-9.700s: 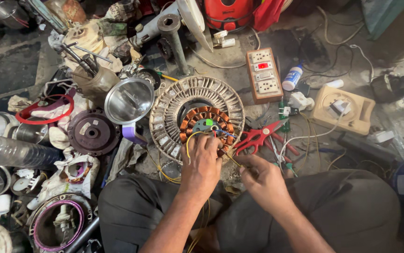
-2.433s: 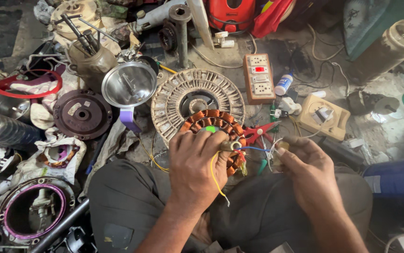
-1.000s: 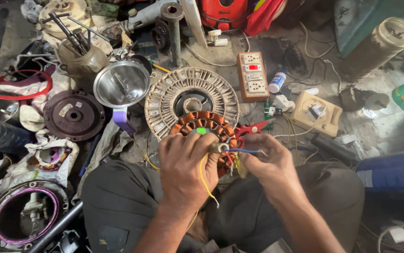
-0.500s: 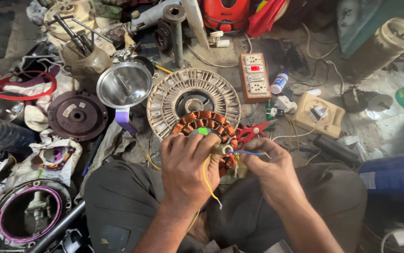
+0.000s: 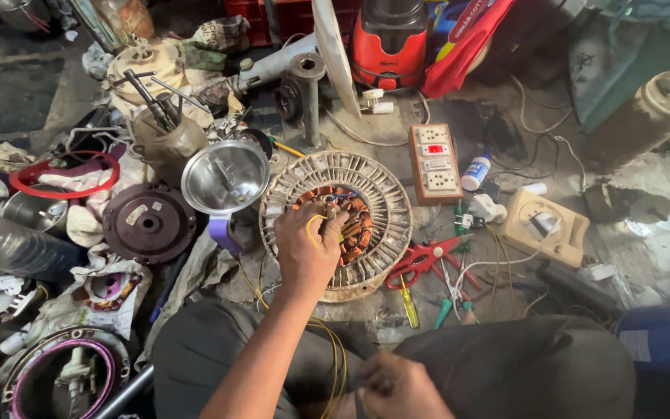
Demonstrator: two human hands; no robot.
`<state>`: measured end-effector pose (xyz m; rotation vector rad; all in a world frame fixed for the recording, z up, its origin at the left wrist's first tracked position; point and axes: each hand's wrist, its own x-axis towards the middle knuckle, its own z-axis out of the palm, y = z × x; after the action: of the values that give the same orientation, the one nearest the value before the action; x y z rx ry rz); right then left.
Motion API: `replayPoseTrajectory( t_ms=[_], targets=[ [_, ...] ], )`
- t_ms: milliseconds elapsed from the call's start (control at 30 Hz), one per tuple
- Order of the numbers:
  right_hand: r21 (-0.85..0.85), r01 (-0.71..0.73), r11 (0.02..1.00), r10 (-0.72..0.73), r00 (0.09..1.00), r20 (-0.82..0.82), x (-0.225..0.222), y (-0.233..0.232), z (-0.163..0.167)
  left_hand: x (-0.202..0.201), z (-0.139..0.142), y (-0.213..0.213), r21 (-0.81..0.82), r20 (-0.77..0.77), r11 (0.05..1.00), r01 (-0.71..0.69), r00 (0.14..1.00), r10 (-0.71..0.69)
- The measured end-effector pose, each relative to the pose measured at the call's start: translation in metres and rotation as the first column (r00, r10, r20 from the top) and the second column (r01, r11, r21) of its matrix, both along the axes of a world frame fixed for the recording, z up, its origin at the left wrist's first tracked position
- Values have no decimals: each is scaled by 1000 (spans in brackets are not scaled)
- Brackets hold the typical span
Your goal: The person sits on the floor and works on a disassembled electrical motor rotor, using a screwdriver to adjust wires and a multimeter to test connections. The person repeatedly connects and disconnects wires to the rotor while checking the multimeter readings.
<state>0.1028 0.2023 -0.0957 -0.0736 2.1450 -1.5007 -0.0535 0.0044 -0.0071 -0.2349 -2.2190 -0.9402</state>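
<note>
The left hand [image 5: 308, 252] presses its fingers, a yellow wire [image 5: 313, 230] looped in its grip, on the orange copper-wound stator [image 5: 350, 221] seated in the round ribbed metal motor housing [image 5: 381, 194] on the floor; the right hand [image 5: 397, 388] is closed at the lap, though I cannot tell on what. Seating it well likely needs even downward pressure without pinching wires. Red-handled pliers [image 5: 420, 260] lie just right, a shiny metal bowl [image 5: 225, 177] just left, leaving little open room.

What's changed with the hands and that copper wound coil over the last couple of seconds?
The copper-wound coil went from the lap back into the ribbed round housing, the left hand on top of it. The right hand let go and dropped to the lap. Red pliers and socket strip stayed put.
</note>
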Motion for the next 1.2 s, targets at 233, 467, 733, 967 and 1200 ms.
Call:
replayPoseTrajectory(
  t_ms=[233,467,733,967,1200],
  targets=[
    [73,19,997,-9,992,-126,-1,2,-15,5,-16,1,46,59,999,7,998,-9],
    [203,266,942,-206,939,-274,-41,7,-30,7,-16,-3,-76,67,996,-42,997,47],
    [188,488,853,-401,841,-363,-68,-3,28,38,-2,-27,1,46,1000,-8,999,8],
    [231,330,915,-101,743,-661,-121,-7,83,77,-15,-34,43,125,996,-74,990,68],
    [296,338,893,-69,755,-652,-138,-20,95,70,-26,-35,56,159,996,-75,985,66]
  ],
)
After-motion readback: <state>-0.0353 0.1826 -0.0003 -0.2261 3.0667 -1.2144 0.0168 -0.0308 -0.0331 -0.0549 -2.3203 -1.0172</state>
